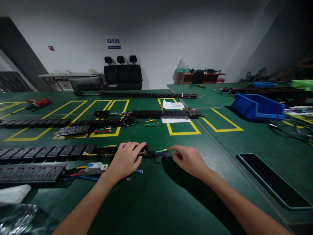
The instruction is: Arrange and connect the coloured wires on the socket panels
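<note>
My left hand [128, 160] reaches over a dark narrow module [107, 150], fingers on its far side and thumb on the near side, gripping it. A black-sleeved cable [150, 154] leads out to the right of that hand and fans into thin coloured wires [161, 151], among them yellow-green, blue and red. My right hand [188, 158] is closed at the tips of these wires, its index fingertip touching them. A black socket strip [49, 152] lies left of the module, and a second socket strip [31, 173] with a grey-white breaker [96, 168] lies nearer.
A phone [271, 179] lies at right, with a blue bin [258, 107] beyond it. More socket strips [34, 122] cross the green table [156, 202], which bears yellow tape outlines [184, 133]. A red drill [40, 103] lies far left; clear plastic [18, 218] is near left.
</note>
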Action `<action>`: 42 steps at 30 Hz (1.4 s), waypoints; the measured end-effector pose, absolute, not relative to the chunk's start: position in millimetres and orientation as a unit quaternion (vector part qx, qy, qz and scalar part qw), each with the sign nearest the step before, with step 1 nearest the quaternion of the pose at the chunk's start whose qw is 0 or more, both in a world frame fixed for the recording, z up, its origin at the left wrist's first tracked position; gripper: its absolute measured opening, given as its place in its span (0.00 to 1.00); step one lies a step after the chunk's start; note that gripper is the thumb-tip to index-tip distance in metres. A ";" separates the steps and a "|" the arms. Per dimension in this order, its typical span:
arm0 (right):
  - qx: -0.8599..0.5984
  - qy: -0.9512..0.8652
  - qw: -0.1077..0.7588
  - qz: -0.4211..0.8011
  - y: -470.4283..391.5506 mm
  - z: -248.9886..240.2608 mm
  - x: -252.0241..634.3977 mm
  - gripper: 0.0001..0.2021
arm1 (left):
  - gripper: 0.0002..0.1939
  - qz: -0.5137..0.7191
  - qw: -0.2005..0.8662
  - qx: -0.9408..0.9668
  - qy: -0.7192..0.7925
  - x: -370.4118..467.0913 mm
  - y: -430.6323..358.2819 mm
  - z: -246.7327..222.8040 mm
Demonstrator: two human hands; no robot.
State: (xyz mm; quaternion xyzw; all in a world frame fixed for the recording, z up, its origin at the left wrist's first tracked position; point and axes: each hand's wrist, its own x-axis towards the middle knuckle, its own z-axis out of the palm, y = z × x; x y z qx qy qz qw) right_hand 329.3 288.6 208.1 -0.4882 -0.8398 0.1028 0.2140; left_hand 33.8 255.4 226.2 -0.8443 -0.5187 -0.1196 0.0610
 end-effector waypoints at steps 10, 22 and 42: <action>-0.494 -0.841 0.198 0.092 288.6 206.5 328.3 0.15 | 0.28 -0.115 0.062 -0.845 -0.519 33.5 255.1 226.4; -0.490 -0.842 0.200 0.102 288.6 205.4 328.2 0.13 | 0.27 -0.113 0.059 -0.844 -0.522 34.1 255.0 226.6; -0.470 -0.842 0.237 0.118 289.9 200.7 329.7 0.12 | 0.27 -0.107 0.054 -0.843 -0.524 34.2 255.2 227.3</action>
